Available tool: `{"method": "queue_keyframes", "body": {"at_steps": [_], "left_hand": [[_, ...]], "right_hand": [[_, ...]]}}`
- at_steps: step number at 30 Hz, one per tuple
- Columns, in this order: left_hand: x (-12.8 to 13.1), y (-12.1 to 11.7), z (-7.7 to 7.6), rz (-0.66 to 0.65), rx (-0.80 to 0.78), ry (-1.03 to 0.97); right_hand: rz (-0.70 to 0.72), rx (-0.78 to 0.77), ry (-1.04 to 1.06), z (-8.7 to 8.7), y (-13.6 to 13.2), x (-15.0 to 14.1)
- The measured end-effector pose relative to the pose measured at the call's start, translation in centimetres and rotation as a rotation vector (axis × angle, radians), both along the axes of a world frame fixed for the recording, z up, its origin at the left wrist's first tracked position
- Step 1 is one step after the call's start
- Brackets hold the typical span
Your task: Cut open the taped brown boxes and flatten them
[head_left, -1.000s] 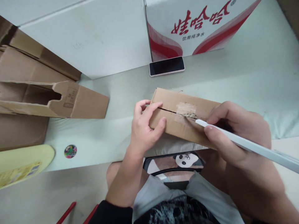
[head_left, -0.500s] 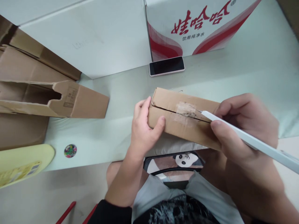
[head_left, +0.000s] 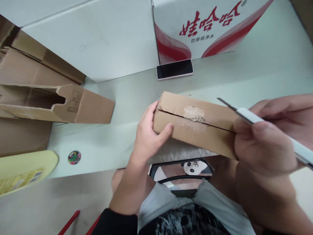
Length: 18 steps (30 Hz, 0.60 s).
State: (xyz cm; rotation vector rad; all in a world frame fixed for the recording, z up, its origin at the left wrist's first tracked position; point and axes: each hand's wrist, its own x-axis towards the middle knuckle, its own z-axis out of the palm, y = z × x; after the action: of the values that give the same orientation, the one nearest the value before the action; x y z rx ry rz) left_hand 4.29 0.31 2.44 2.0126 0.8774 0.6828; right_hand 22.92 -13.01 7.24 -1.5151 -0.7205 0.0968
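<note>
Left grip (head_left: 149, 132) clasps the carton's (head_left: 188, 129) left end; right grip (head_left: 271, 140), at its right, pinches a knife (head_left: 249, 115).

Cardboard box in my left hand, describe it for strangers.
Find the red-lettered white carton, then the phone at its foot. Nearer you, your left hand holds one end of a brown box. Its torn tape over a dark seam distinguishes it from brown boxes farther left.

L hand (head_left: 151, 135) on cardbd box (head_left: 182, 130), R hand (head_left: 271, 145) w/ wht knife (head_left: 249, 115) (blade out).
</note>
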Motion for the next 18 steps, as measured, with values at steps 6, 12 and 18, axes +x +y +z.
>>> {"method": "queue_keyframes", "body": {"at_steps": [6, 12, 18], "left_hand": [[-0.1, 0.2, -0.3, 0.002, -0.038, -0.025], [-0.9, 1.4, -0.6, 0.103, -0.142, -0.095], [-2.3, 3.7, -1.3, 0.206, -0.441, -0.311]], "right_hand": [[-0.151, 0.327, 0.017, -1.2, 1.6, 1.9], [-0.151, 0.352, 0.068, -2.7, 1.8, 3.3], [-0.073, 0.278, 0.096, -4.1, 2.1, 1.7]]}}
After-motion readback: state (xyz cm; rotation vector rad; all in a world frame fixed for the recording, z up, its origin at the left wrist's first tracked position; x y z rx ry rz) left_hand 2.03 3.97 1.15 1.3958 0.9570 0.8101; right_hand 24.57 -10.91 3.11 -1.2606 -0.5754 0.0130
